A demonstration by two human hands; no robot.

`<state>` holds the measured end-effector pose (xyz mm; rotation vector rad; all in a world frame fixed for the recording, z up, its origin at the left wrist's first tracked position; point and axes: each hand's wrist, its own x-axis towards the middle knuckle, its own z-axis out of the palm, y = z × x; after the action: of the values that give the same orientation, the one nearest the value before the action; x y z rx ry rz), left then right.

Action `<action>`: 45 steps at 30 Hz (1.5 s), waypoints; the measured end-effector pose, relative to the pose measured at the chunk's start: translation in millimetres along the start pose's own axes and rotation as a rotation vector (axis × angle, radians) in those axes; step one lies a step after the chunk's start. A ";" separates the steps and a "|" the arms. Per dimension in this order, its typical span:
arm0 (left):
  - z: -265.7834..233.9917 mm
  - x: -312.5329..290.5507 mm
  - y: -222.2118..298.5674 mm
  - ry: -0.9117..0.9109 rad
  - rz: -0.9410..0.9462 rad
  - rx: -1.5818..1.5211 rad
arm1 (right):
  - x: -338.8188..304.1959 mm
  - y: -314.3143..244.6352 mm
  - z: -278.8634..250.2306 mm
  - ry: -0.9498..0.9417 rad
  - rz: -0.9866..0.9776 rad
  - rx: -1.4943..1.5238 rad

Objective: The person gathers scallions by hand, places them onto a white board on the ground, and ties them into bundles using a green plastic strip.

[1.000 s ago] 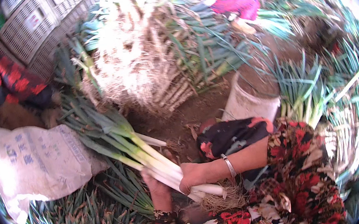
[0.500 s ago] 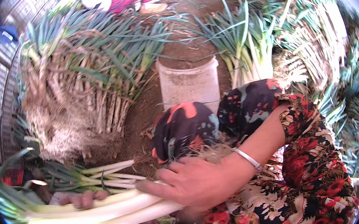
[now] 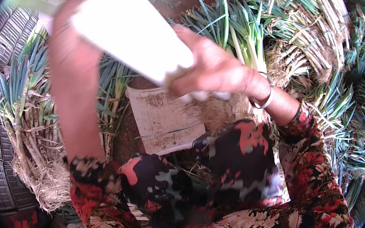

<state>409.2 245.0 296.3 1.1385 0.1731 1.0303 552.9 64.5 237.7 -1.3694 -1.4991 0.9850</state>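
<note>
White in the shaft: hold the leeks (image 3: 129, 31) steady above the far edge of the bucket (image 3: 165, 120), clamping the right hand (image 3: 211, 67) round the lower end without bruising; support the rest, beyond the bucket, with the left hand (image 3: 70, 34); cannot tell its fingers' closure through blur.

leek bundles (image 3: 36, 145) on brown floor (image 3: 175, 8)
</note>
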 end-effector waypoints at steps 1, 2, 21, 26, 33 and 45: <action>6.4 4.6 -41.8 -0.129 -0.101 -0.107 | -3.7 26.9 -23.3 -0.001 0.100 0.106; 23.1 15.1 -96.1 -0.144 -0.185 -0.145 | -11.5 65.5 -37.9 0.093 0.072 0.125; 9.2 -65.7 -404.2 -0.405 -0.954 0.732 | -79.1 389.9 -34.8 0.502 0.762 0.824; -31.6 -75.7 -255.5 -0.574 -0.606 0.781 | -78.8 447.0 -15.4 0.436 0.868 0.641; -179.4 -290.8 -71.6 0.354 -0.817 0.993 | -118.0 460.9 -22.1 0.414 0.637 -0.478; -368.8 -687.6 -127.7 1.640 -0.888 0.620 | -145.1 311.2 -54.8 0.210 0.763 -0.282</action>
<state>-115.1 -28.7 -228.4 0.3075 2.1831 0.8299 709.2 -52.6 -50.0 -2.2599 -0.9763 1.0468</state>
